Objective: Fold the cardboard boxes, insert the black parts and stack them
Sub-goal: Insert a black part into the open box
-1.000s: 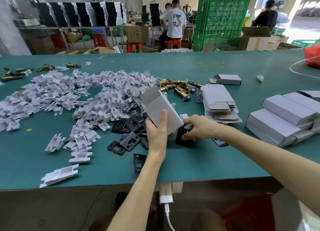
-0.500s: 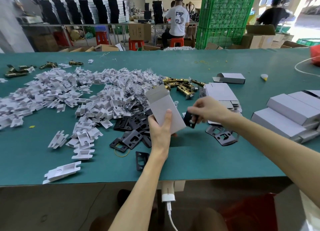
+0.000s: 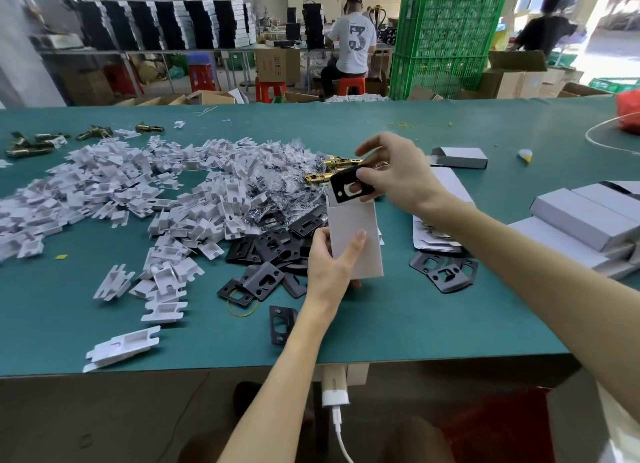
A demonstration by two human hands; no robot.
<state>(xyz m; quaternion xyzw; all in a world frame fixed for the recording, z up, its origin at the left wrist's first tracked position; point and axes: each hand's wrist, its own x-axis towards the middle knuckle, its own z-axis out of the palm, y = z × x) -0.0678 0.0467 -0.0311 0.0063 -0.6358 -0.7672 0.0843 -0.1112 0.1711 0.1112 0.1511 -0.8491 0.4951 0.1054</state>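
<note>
1. Over the near middle of the green table (image 3: pixel 433 324), your left hand (image 3: pixel 327 266) grips the grey cardboard box (image 3: pixel 356 240) upright, thumb across its near face, open end up.
2. Your right hand (image 3: pixel 398 175) pinches a black part (image 3: pixel 349 188) right at the box's open top, with the part's lower edge at the mouth.
3. Loose black parts (image 3: pixel 273 251) lie heaped just left of the box, beside a wide spread of white inserts (image 3: pixel 121 192).
4. Finished boxes (image 3: pixel 581 227) sit stacked at the right.
</note>
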